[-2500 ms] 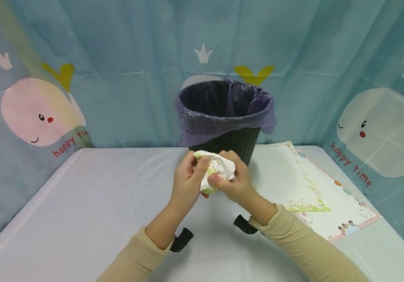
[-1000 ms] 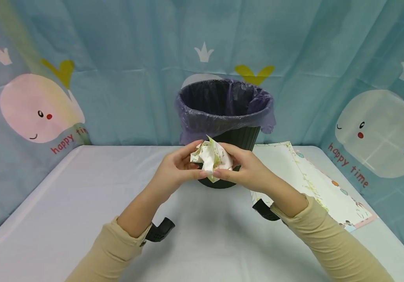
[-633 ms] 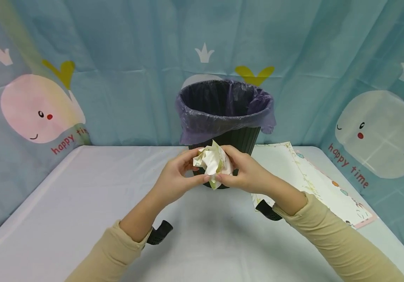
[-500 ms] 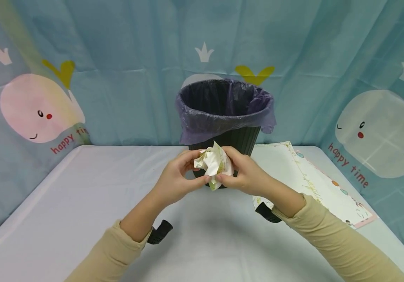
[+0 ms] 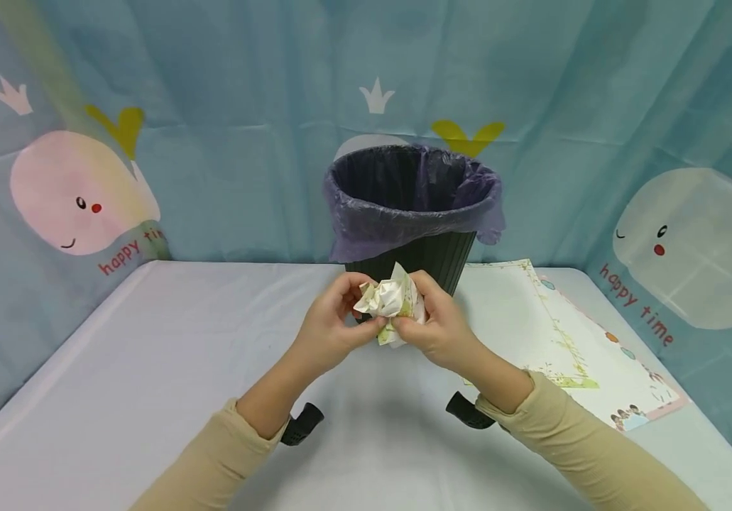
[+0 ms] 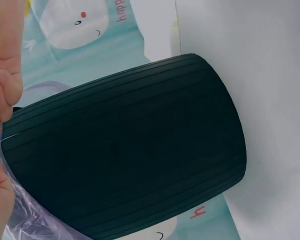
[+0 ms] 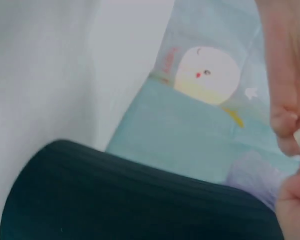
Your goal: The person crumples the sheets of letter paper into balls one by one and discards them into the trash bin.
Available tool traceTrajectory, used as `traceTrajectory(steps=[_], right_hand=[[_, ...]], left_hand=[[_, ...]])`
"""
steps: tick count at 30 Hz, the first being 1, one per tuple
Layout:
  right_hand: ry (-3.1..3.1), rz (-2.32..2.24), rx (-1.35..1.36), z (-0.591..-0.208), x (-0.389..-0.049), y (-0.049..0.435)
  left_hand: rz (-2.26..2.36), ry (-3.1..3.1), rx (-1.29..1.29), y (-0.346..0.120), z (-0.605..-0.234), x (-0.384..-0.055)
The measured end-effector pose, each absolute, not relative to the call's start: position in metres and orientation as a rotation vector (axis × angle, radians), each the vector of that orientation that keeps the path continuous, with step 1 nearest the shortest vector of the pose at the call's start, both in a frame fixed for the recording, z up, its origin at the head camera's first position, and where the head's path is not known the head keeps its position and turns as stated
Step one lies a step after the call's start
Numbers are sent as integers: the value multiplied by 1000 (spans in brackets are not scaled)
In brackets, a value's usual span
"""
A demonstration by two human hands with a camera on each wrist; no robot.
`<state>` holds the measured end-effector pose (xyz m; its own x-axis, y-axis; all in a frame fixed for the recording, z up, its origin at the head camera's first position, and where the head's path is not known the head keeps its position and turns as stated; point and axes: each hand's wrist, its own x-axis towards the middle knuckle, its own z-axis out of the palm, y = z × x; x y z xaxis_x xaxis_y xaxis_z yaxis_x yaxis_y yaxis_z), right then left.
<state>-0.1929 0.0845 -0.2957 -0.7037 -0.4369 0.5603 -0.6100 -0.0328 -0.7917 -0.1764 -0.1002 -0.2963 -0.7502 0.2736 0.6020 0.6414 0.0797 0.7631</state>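
Note:
Both hands hold a crumpled sheet of paper [image 5: 394, 301], white with green print, in front of the trash can. My left hand [image 5: 335, 316] pinches its left side between thumb and fingers. On the other side my right hand [image 5: 437, 323] grips the ball, its thumb pressed on the near face. Behind them stands the dark ribbed trash can [image 5: 445, 259], lined with a purple plastic bag [image 5: 391, 231] folded over its rim. In the left wrist view the trash can [image 6: 130, 145] fills the middle; only parts of the hands and a sliver of paper show at the edge.
On the right of the white table [image 5: 167, 376] lie a green-bordered sheet [image 5: 506, 319] and, partly under it, a pink-bordered sheet [image 5: 634, 380]. A blue curtain [image 5: 244, 184] printed with whales surrounds the back and sides. Black wrist-camera mounts [image 5: 302, 424] hang below the cuffs.
The paper was a tight ball, then looser with a corner sticking up. Since half a second ago the hands have drawn closer together on it and the right forearm has shifted left.

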Motion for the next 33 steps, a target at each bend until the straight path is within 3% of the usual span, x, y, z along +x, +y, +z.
traceTrajectory(steps=[9,17,23,33], right_hand=[[-2128,1810,1022,-298,-195,76],[-2326,1751,1612,-276,-202,106],[-2324,1314,1562,-275,-207,115],[-2013,1470,1642,-284,-212,109]], left_hand=[[-1771,-2066,-814,-103,-300,-181],[-2167,-2155,-705,-114,-287,-179],[-2298,-2135,-634,-113,-285,-177],[-2350,-2073,-471,-103,-285,-173]])
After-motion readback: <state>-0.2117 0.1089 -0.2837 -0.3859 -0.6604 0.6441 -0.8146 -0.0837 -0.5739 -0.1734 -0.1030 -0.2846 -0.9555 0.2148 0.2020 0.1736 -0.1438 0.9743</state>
